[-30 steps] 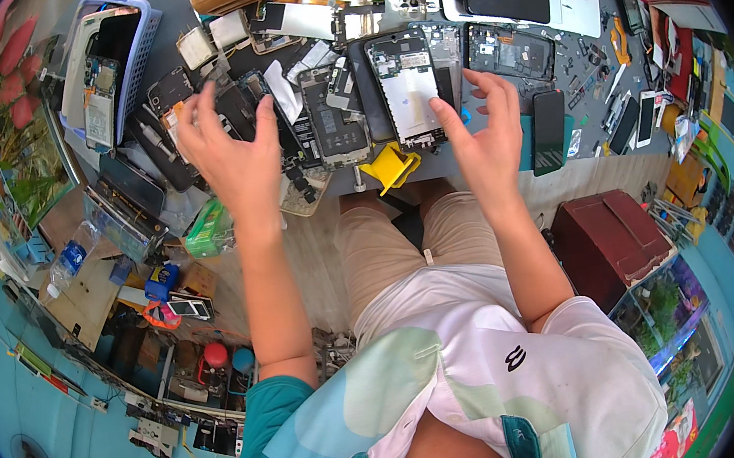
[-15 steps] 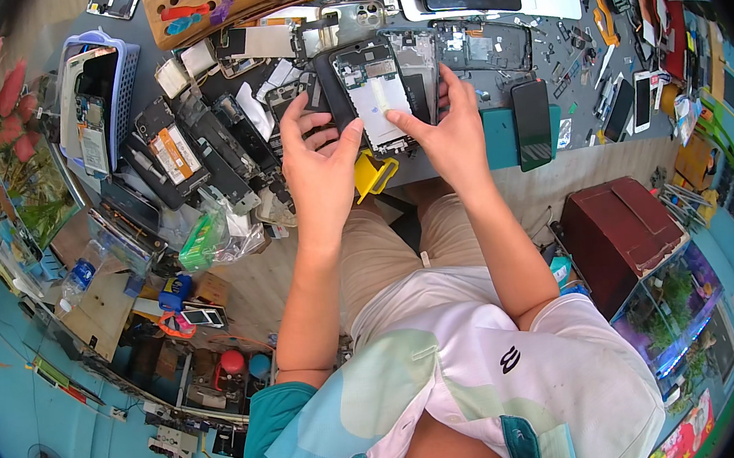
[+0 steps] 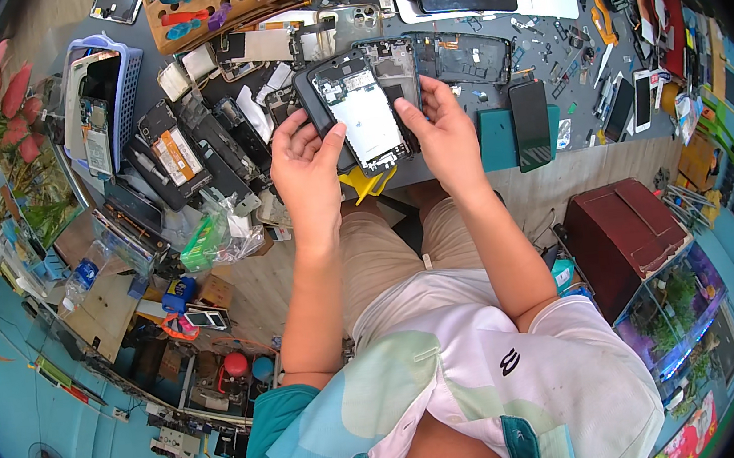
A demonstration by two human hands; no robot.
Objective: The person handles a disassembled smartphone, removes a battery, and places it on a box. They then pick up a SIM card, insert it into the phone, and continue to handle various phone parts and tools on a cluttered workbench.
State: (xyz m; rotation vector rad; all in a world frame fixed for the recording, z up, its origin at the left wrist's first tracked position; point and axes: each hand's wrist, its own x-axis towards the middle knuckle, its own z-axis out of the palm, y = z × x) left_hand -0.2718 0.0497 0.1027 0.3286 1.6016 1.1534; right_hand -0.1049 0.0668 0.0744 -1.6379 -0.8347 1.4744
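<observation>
Just past the bench edge, my two hands hold a fanned bunch of phone parts. At the front is an opened phone [image 3: 363,126] with a bright, shiny white inner panel, tilted with its top leaning left. A dark phone shell [image 3: 311,101] shows behind its left side, and a grey-black phone frame [image 3: 394,58] behind its right. My left hand [image 3: 307,168] is closed on the left edge, thumb in front. My right hand [image 3: 445,140] grips the right side, thumb in front on the frame; its fingertips are partly hidden. Below them juts a yellow plastic holder [image 3: 367,182].
Stacked phone carcasses [image 3: 197,148] crowd the left, beside a lilac basket [image 3: 131,93]. A brown wooden tool rack [image 3: 228,15] stands behind. To the right lie a black phone [image 3: 531,122] on a teal pad [image 3: 495,148], an empty frame [image 3: 465,56] and many small parts.
The phone parts have come slightly nearer to me and tilted, with the white panel now glaring. My left fingers have closed in on the left edge; my right thumb has shifted off the panel.
</observation>
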